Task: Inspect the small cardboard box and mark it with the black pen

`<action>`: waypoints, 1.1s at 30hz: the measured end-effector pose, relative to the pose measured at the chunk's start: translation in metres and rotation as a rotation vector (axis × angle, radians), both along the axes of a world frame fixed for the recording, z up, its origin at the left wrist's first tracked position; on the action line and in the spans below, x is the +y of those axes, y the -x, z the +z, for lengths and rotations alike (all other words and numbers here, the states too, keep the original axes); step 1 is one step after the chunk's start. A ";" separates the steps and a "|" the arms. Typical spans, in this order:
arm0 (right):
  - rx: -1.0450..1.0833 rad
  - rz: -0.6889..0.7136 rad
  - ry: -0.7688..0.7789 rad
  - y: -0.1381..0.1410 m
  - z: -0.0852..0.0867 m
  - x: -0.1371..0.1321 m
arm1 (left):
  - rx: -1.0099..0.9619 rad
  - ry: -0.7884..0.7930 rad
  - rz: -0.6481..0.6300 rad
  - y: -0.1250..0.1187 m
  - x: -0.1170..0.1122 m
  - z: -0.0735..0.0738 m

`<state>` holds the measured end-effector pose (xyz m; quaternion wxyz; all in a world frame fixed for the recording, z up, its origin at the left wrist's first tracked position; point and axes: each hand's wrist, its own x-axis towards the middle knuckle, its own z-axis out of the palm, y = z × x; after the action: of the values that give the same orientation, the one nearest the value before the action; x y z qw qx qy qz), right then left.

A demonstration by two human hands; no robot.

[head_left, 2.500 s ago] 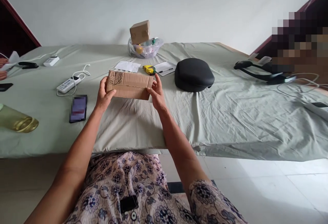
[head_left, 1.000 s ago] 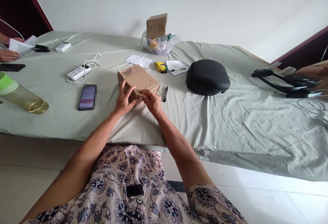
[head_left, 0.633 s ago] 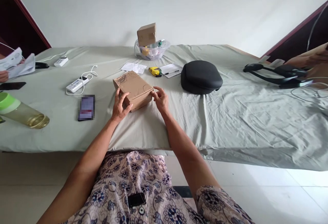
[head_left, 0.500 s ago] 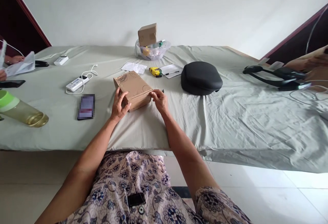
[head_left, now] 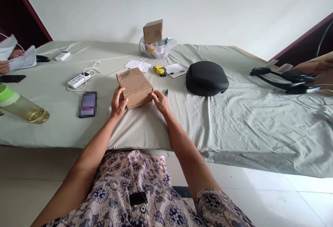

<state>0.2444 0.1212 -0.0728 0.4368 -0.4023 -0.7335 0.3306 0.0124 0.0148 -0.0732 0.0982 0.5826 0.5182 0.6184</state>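
A brown cardboard box (head_left: 136,82) with dark scribbled lines on its top sits on the cloth-covered table in front of me. My left hand (head_left: 119,103) grips its left side, thumb on the front face and fingers along the top edge. At the front right corner, my right hand (head_left: 160,101) holds the box, thumb against the front and the other fingers partly hidden behind the side. The lid lies down over the box, its front edge showing as a seam. A black pen (head_left: 166,93) lies just beyond my right hand.
Behind stand a plastic basket (head_left: 160,50) with another carton (head_left: 153,32), papers (head_left: 137,65) and a yellow tape measure (head_left: 159,70). A black case (head_left: 207,78) is right; a phone (head_left: 87,104), power strip (head_left: 78,80) and bottle (head_left: 26,107) are left. Other people's hands show at both sides.
My right hand has shifted from pinching the lid's right corner to holding the box's corner lower down. The lid's front edge sits closer to the box. The view has shifted slightly.
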 end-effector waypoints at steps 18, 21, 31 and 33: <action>-0.066 0.061 0.237 0.000 -0.006 0.003 | -1.204 0.180 0.139 0.020 -0.028 0.059; -0.053 0.067 0.232 0.001 -0.007 0.003 | -1.478 0.240 0.082 0.027 -0.036 0.071; -0.035 0.071 0.236 0.003 -0.010 0.004 | -0.808 0.244 0.298 0.001 -0.008 0.064; -0.006 0.076 0.234 0.004 -0.013 0.005 | -0.413 0.235 0.292 -0.019 0.008 0.057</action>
<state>0.2407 0.1258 -0.0854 0.3720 -0.4234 -0.7058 0.4291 0.0317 0.0227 -0.0158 0.1783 0.3479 0.6338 0.6674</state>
